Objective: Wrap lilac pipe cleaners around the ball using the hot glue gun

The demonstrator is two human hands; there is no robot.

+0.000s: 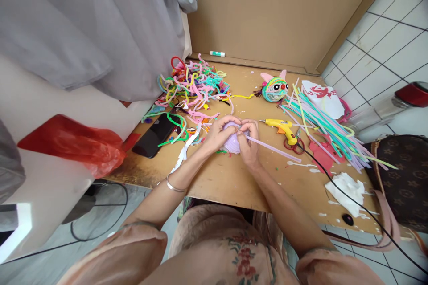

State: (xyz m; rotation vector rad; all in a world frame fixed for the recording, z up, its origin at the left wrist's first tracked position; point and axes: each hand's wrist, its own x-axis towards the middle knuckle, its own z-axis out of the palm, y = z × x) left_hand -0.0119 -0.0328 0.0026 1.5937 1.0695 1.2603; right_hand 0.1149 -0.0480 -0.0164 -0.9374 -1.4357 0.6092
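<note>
Both hands meet around a lilac ball wound from fuzzy pipe cleaner, low over the table's middle. My left hand wraps its left side, the thumb pressed on top. With thumb and fingers pinched, my right hand grips a lilac pipe cleaner against the ball; its free end sticks out to the right. A yellow glue gun lies just right of my right hand, beside red-handled scissors. Fingers hide part of the ball's upper surface.
Tangled pipe cleaners and a black phone lie left. A finished striped ball with pink ears stands at the back. Long straight pipe cleaners, white tissue and a brown bag are right. The glue gun's black cord crosses the front right.
</note>
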